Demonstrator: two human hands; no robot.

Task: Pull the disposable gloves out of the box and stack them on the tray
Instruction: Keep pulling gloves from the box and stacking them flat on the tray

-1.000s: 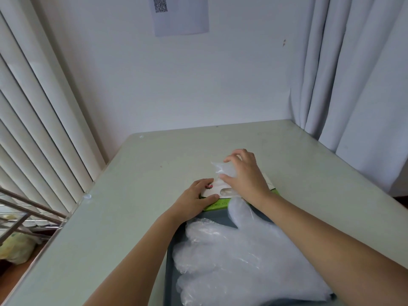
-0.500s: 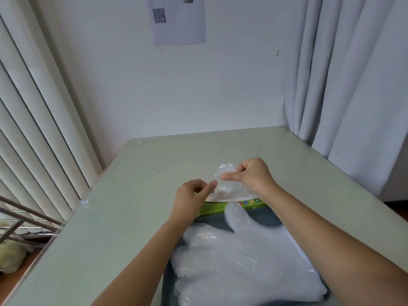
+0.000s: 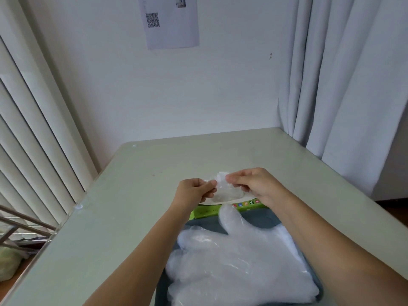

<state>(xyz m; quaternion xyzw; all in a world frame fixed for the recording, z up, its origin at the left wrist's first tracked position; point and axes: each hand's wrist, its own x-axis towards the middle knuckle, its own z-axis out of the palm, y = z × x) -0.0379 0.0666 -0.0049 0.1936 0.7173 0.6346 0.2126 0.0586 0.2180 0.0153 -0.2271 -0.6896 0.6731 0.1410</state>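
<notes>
Both hands are up over the box, working one clear disposable glove between them.

- Left hand: thumb and curled fingers pinch the glove's left edge.
- Right hand: thumb and forefinger pinch the crumpled top of the same glove, other fingers curled under.
- The glove hangs bunched between the two pinches. Its lower part reaches down to the box's white top face; I can't tell whether it is fully clear of the opening.
- The box is green-sided and lies flat on the table, touching the far edge of the tray.
- The tray is dark grey-blue and sits nearest the camera, between the forearms. The stack of gloves lies flat on it, fingers pointing left, thumb pointing up toward the box and overlapping the box's near edge.

Surroundings: a pale green tabletop pushed into a corner, vertical blinds on the left, a white curtain on the right, and a paper sheet with a QR code on the back wall. A metal rack shows at lower left, off the table.
</notes>
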